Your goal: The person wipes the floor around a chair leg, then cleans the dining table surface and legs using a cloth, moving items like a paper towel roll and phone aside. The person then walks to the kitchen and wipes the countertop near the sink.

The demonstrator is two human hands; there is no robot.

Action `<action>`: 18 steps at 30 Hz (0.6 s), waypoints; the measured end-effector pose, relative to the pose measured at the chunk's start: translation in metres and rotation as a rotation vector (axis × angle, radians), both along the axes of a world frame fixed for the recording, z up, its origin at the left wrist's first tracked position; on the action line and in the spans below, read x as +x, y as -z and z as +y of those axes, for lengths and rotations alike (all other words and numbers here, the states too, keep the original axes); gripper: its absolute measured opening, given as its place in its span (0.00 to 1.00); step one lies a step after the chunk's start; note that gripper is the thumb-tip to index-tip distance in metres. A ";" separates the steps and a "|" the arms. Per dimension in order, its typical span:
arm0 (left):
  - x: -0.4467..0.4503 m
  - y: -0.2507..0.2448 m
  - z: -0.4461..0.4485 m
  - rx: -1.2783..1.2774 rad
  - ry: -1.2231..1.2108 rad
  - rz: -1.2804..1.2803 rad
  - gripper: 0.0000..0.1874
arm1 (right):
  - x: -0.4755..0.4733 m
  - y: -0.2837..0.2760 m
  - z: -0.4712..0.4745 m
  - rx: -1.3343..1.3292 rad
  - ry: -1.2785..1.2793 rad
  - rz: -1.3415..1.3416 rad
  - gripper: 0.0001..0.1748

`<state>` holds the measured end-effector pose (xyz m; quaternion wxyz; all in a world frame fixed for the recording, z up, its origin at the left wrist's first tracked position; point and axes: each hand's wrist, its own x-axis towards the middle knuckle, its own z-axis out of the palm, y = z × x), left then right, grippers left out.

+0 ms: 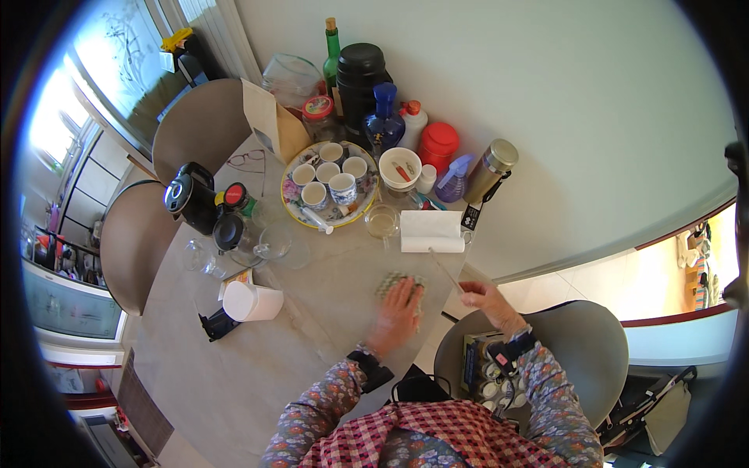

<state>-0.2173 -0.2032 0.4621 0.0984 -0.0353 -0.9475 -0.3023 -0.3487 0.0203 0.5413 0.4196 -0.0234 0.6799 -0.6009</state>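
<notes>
My left hand (398, 316) lies palm down on a green and white patterned cloth (386, 283) on the stone-look table top (234, 374). Between the fingers of my right hand (483, 301) is the end of a thin, light stick (446, 270), near the table's right edge. The stick's far end reaches the front of a white paper roll (433, 243), which has a flap lying behind it. Left of the roll stands a clear glass cup (383, 221). A round floral tray (290, 209) with several small blue and white cups is further left.
At the back stand a green bottle (332, 50), a black flask (361, 82), a blue bottle (384, 126), a red canister (439, 144) and a steel thermos (490, 169). On the left are an electric kettle (193, 202), glass jugs and a white container (251, 302). A chair (573, 351) holds a box of jars.
</notes>
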 end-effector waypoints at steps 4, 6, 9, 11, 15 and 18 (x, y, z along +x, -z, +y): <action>-0.009 -0.002 0.004 0.036 0.007 0.011 0.33 | -0.049 -0.020 -0.020 0.102 -0.131 0.200 0.27; -0.012 -0.002 -0.006 0.015 -0.062 0.022 0.33 | -0.071 -0.024 -0.030 0.146 -0.200 0.306 0.30; -0.005 -0.002 -0.027 0.008 -0.167 0.034 0.32 | -0.096 -0.021 -0.041 0.179 -0.252 0.296 0.34; 0.003 -0.003 -0.039 0.000 -0.183 0.019 0.32 | -0.108 -0.014 -0.046 0.253 -0.300 0.325 0.40; 0.018 -0.004 -0.049 -0.039 -0.206 -0.012 0.33 | -0.128 -0.001 -0.052 0.283 -0.427 0.413 0.44; 0.023 -0.005 -0.042 -0.057 -0.261 -0.041 0.34 | -0.140 0.003 -0.057 0.294 -0.480 0.511 0.46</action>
